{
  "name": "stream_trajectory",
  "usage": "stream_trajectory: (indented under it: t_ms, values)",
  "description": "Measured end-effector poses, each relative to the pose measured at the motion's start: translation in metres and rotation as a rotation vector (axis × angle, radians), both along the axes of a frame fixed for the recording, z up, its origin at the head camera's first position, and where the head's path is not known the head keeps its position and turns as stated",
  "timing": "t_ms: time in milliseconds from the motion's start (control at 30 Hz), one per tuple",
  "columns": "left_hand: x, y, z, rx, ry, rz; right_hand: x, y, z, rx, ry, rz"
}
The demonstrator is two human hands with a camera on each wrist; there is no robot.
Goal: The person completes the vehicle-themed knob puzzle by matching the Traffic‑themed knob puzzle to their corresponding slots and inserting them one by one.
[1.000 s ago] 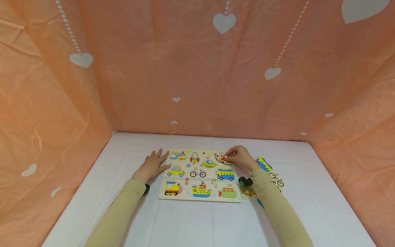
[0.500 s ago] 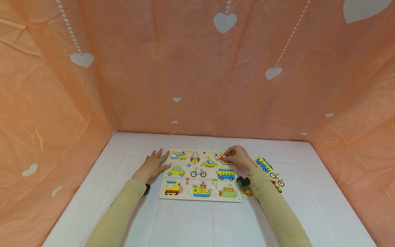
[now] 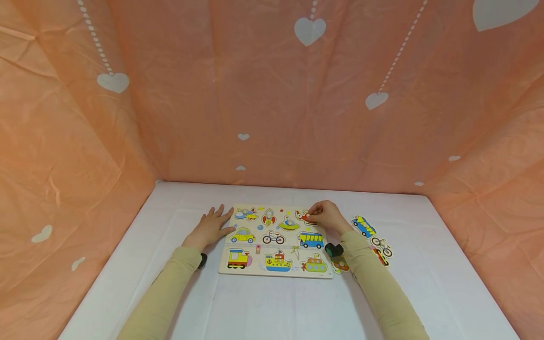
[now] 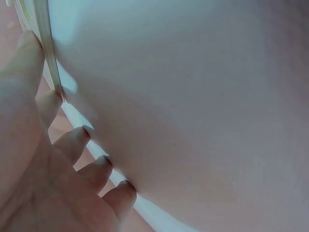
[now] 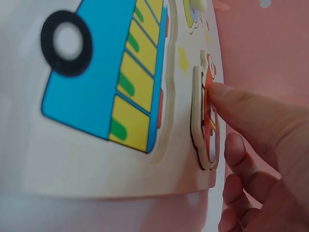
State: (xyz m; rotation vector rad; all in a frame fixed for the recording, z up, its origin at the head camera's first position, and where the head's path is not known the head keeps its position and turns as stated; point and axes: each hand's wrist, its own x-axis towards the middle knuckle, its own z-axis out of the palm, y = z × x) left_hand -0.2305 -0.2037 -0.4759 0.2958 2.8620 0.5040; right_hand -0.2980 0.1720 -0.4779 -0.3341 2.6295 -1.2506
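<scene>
The wooden vehicle puzzle board (image 3: 291, 238) lies on the table. My left hand (image 3: 209, 229) rests at its left side with fingers spread; in the left wrist view the thumb (image 4: 30, 53) and index fingertip touch the board's edge. At the far right corner my right hand (image 3: 329, 216) pinches the red helicopter piece (image 3: 302, 216). In the right wrist view the thumb presses on the helicopter piece (image 5: 208, 116), whose thick edge stands above the board's face at its outline. Knobbed plane (image 3: 245, 214), rocket (image 3: 268, 217) and flying saucer (image 3: 289, 223) pieces sit along the back row.
Right of the board lie loose pieces: a blue bus (image 3: 364, 227), a bicycle (image 3: 381, 247) overlapping a red and yellow piece (image 3: 382, 258), and an orange and green piece (image 3: 340, 264) partly under the right forearm. Peach curtains (image 3: 272, 118) enclose the white table (image 3: 255, 307).
My right hand has shifted slightly left, turning the helicopter piece a little over its outline. The right forearm has moved left, uncovering more of the loose pieces. My left hand stays put.
</scene>
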Motion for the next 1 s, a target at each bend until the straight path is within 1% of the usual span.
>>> stream_trajectory:
  t_ms: [267,433,533,733,833,1000]
  values:
    - [0.0010,0.0010,0.0010,0.008,-0.011,0.013,0.0008,-0.0003,0.0004,0.002,-0.014,-0.014]
    - [0.0009,0.0011,0.0000,0.004,-0.012,0.010,0.0017,0.0010,0.0007,-0.009,0.014,0.011]
    - [0.0008,0.0008,-0.0001,0.006,-0.008,0.011,0.0017,0.0001,0.0005,0.004,0.015,0.000]
    - [0.0004,0.0001,-0.0015,0.006,0.000,0.008,0.0005,-0.0012,-0.0020,0.028,-0.015,-0.027]
    - [-0.0002,-0.0004,-0.0025,0.007,0.003,0.008,0.0023,-0.0015,-0.0006,0.032,-0.011,-0.020]
    - [-0.0002,-0.0004,-0.0028,0.010,0.006,0.006,0.0033,-0.0009,-0.0006,0.028,-0.037,-0.025]
